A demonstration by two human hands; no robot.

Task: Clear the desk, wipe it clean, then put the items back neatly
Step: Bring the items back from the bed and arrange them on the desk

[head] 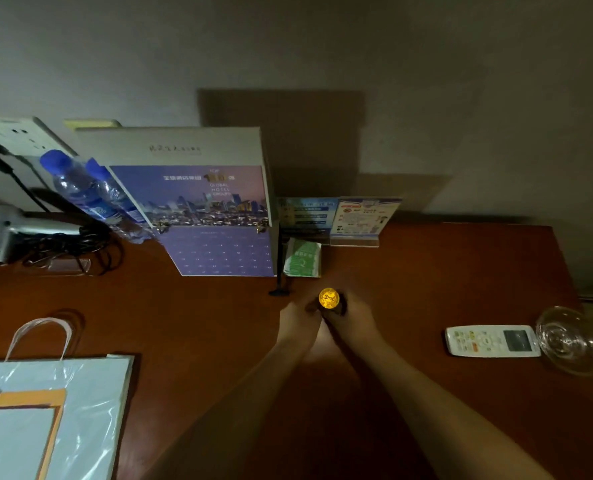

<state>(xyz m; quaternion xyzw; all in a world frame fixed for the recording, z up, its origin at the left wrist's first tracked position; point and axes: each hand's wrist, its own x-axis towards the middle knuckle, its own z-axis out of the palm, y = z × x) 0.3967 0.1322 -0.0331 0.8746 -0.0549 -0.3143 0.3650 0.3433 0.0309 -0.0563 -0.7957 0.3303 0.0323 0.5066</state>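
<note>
On the reddish-brown desk point(219, 327) both my hands meet around a small dark container with a round gold lid point(329, 298). My left hand point(297, 322) grips it from the left and my right hand point(352, 315) grips it from the right; its body is mostly hidden by my fingers. Just behind it lie a green-and-white packet point(302, 259) and a small black stand point(280, 292). A large purple hotel calendar box point(215, 216) stands against the wall.
Two water bottles point(87, 192) lean at the back left beside a kettle point(7, 230) and tangled cord. Card holders point(357, 218) stand at the back. A white remote point(492, 341) and glass ashtray point(565, 339) lie right; a plastic bag point(63, 410) lies front left.
</note>
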